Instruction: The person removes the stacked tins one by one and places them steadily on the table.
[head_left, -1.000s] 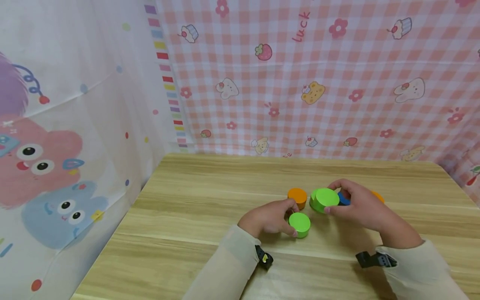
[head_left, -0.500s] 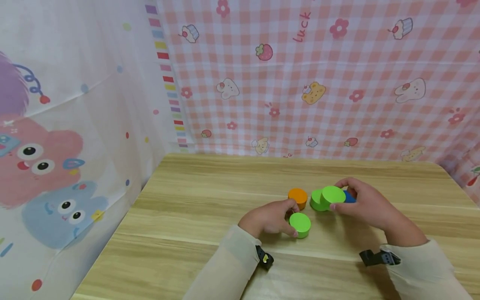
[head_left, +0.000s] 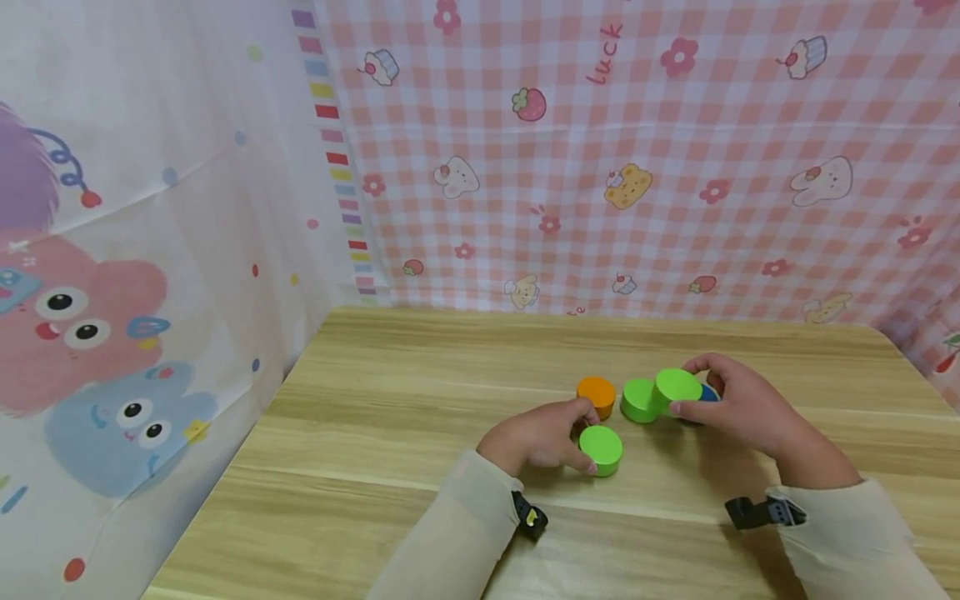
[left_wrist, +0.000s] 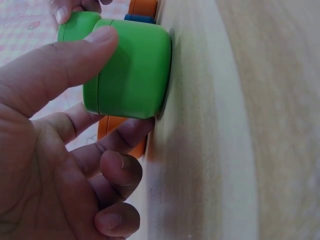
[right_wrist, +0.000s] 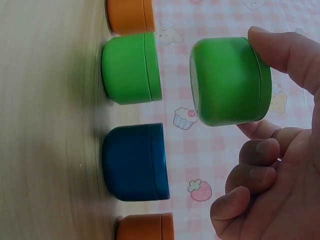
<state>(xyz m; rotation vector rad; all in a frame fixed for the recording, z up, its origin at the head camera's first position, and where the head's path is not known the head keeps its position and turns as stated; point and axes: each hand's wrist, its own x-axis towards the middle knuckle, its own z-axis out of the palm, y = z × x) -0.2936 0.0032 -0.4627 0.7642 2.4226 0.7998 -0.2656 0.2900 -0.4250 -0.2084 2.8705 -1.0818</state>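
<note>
My left hand (head_left: 542,435) holds a small round green lidded jar (head_left: 602,451) between thumb and fingers; in the left wrist view that jar (left_wrist: 132,70) stands on the wooden table. Raised off the table, a second green jar (head_left: 678,387) is pinched by my right hand (head_left: 746,410). The right wrist view shows this lifted jar (right_wrist: 227,82) apart from a row of standing jars: an orange jar (right_wrist: 131,15), a green jar (right_wrist: 130,68), a dark blue jar (right_wrist: 135,162) and another orange jar (right_wrist: 145,228). My right hand partly hides the blue jar (head_left: 708,394) in the head view.
The wood-grain table (head_left: 420,392) reaches back to a pink checked cloth (head_left: 480,217). At the left hangs a white cloth (head_left: 217,250) with cartoon figures. Black straps with small devices sit at both wrists.
My right hand has moved right with its green jar, from over the standing green jar toward the blue one. The left hand and its jar stay where they were.
</note>
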